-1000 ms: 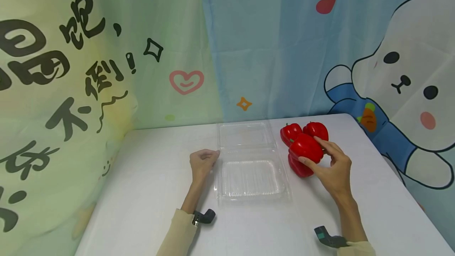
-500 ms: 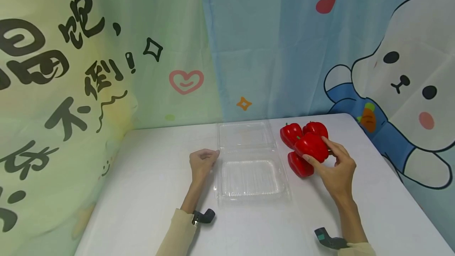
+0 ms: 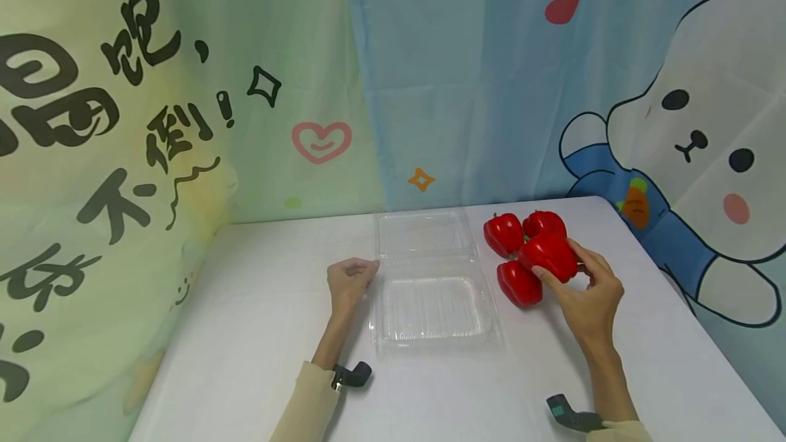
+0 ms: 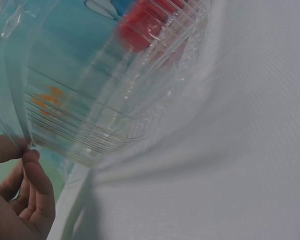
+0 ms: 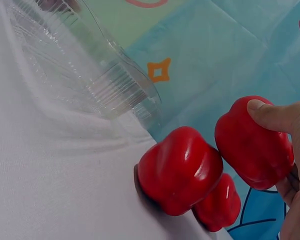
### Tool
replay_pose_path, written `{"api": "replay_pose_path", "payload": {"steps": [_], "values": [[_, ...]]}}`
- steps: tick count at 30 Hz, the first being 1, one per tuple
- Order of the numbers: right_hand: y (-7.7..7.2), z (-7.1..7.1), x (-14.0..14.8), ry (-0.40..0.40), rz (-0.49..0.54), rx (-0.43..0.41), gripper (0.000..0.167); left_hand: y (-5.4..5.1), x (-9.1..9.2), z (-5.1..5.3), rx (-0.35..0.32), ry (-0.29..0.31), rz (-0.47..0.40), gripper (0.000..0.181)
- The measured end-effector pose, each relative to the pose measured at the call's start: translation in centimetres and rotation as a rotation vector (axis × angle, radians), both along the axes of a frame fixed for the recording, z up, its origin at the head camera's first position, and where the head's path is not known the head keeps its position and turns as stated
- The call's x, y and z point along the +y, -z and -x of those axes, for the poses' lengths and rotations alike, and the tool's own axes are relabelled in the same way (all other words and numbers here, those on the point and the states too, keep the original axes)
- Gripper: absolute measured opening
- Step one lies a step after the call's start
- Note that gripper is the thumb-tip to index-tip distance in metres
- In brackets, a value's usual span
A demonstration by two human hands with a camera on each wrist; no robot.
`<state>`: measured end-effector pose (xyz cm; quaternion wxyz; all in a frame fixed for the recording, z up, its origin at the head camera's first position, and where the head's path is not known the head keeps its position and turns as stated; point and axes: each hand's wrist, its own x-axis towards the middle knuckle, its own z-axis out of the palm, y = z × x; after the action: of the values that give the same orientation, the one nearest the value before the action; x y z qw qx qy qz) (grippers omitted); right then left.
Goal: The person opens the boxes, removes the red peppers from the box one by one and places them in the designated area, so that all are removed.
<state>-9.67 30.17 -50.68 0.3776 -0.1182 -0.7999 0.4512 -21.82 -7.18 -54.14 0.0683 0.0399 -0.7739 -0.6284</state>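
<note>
My right hand (image 3: 592, 302) grips a red bell pepper (image 3: 548, 256) between thumb and fingers, at the right of the table. In the right wrist view the thumb lies across that pepper (image 5: 252, 142). Around it on the table are three more red bell peppers: a near one (image 3: 519, 284), a far left one (image 3: 503, 234) and a far right one (image 3: 544, 224). With thumb and fingertips my left hand (image 3: 350, 282) pinches the left edge of a clear plastic clamshell box (image 3: 434, 309), its lid lying open behind. The left wrist view shows this pinch at the rim (image 4: 27, 145).
A white table (image 3: 258, 333) carries everything. A printed curtain (image 3: 424, 74) hangs behind its back edge, with a cartoon bear at the right. Dark wrist cameras (image 3: 352, 374) are strapped on both forearms.
My right hand has moved to the right with its pepper, away from above the near pepper, which now shows more fully. The left hand and the clear box have stayed still.
</note>
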Motion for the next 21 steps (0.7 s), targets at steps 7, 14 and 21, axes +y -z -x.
{"api": "replay_pose_path", "payload": {"steps": [7,14,21], "values": [[-0.01,-0.06,0.18,0.012,0.013,0.013,0.076,0.09,-0.06,0.01,0.008,0.006,-0.011,0.015],[0.25,0.02,0.56,0.037,0.018,0.027,0.076,-0.01,0.01,-0.03,0.001,-0.002,0.006,0.016],[0.45,-0.16,0.73,0.067,0.031,0.009,0.073,-0.03,0.08,-0.04,-0.011,-0.009,0.022,0.017]]}}
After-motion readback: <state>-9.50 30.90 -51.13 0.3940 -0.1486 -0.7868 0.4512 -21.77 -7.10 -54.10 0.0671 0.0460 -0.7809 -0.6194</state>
